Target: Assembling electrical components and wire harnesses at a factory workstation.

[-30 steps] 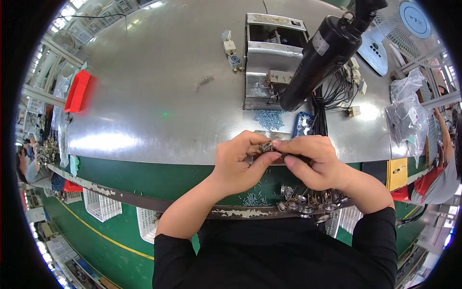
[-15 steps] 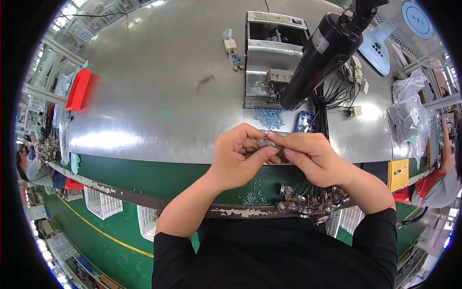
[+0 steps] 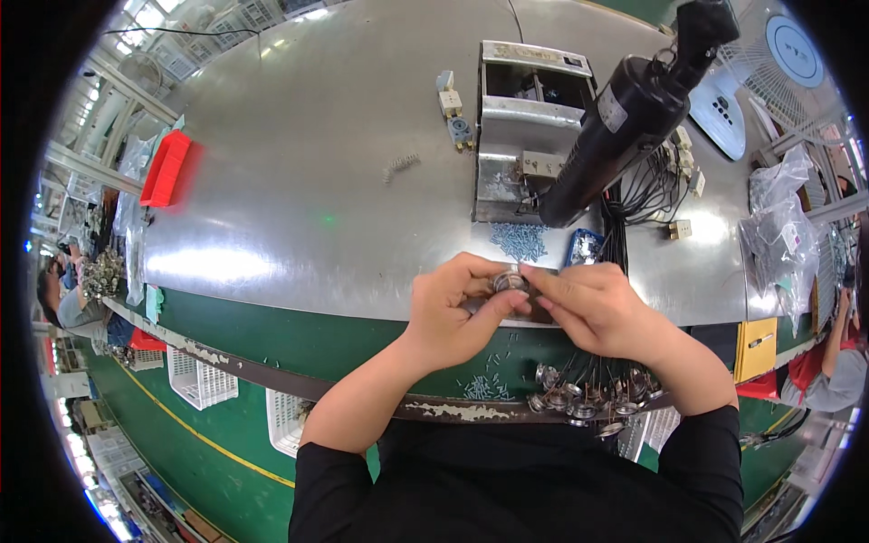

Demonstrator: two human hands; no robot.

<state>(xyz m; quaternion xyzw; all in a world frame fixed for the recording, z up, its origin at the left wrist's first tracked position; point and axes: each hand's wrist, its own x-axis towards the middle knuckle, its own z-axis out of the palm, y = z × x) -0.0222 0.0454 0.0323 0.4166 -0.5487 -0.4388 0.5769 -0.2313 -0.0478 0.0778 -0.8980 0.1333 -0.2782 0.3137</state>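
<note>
A small round metal part [image 3: 510, 283] with a shiny rim sits in the curled fingers of my left hand [image 3: 448, 312], just above the table's front edge. My right hand [image 3: 597, 306] meets it from the right, thumb and forefinger pressed together at its rim; whatever tiny thing they pinch is hidden. Beyond my hands lies a heap of bluish screws [image 3: 519, 242], beside a small blue box [image 3: 585, 247] of metal pieces. More loose screws [image 3: 487, 389] are scattered on the green strip nearer me. Several similar round metal parts with wires [image 3: 579, 403] are heaped below my right hand.
A black cylindrical tool [image 3: 620, 122] slants over a metal box-shaped machine [image 3: 534, 113]. Cables [image 3: 647, 185] and a fan [image 3: 786, 54] are at right, near a plastic bag [image 3: 786, 222]. A spring [image 3: 401, 166] and red bin [image 3: 166, 170] are left. Co-workers sit at both sides.
The whole view has shifted slightly, so the table appears lower and to the right. Both hands stay together at the round metal part, whose rim now shows more.
</note>
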